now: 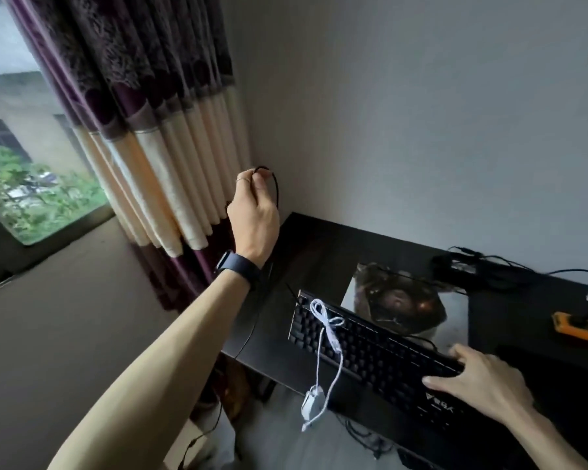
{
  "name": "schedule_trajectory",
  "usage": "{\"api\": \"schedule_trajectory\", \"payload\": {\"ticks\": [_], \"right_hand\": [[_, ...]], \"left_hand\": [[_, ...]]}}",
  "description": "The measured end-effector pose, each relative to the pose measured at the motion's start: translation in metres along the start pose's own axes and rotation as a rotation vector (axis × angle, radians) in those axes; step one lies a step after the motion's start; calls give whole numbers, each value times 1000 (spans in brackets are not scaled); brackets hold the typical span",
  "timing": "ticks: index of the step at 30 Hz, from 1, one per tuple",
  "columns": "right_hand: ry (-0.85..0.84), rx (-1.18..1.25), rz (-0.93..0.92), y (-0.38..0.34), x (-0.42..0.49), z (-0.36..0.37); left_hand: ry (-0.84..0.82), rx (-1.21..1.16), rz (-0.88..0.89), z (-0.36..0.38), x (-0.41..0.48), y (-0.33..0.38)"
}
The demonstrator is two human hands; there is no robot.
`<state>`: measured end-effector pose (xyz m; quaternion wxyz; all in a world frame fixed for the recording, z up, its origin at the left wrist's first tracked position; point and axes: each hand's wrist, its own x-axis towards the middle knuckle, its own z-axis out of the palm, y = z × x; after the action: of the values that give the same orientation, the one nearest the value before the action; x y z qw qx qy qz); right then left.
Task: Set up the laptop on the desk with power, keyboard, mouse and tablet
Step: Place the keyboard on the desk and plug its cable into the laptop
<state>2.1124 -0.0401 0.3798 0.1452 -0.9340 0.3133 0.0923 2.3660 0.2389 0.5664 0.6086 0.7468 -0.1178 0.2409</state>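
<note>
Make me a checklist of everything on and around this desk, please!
Surface: dark desk, against a pale wall.
Job's things: black keyboard lying across a picture mouse pad; power adapter bundle at the back. Laptop, mouse, tablet: nothing seen.
Clutter: orange object at the right edge; too cropped to name.
Grips: left hand raised, pinching a black cable; right hand resting on the keyboard's right end.
Cables: white cable draped over the keyboard, hanging off the front; more black cords under the desk.
Surroundings: purple and cream curtain, window with greenery outside.
</note>
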Motion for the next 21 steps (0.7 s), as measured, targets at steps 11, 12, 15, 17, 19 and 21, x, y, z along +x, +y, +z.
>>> {"api": "schedule_trajectory", "payload": {"ticks": [11, 12, 15, 17, 19, 21], "right_hand": [[-240, 60, 31, 61, 59, 61], [-256, 64, 17, 63, 65, 64], [-300, 94, -23, 66, 81, 71], [-343, 124, -18, 65, 89, 76], [-363, 160, -17, 63, 92, 84], [-374, 200, -4, 63, 95, 96]], "left_hand": [[-67, 90, -53, 94, -26, -1], [-66, 102, -52, 99, -26, 0], [-37, 90, -6, 111, -18, 8], [-50, 104, 14, 121, -14, 11], [-92, 123, 20, 129, -14, 11], [-113, 121, 22, 138, -16, 9]]}}
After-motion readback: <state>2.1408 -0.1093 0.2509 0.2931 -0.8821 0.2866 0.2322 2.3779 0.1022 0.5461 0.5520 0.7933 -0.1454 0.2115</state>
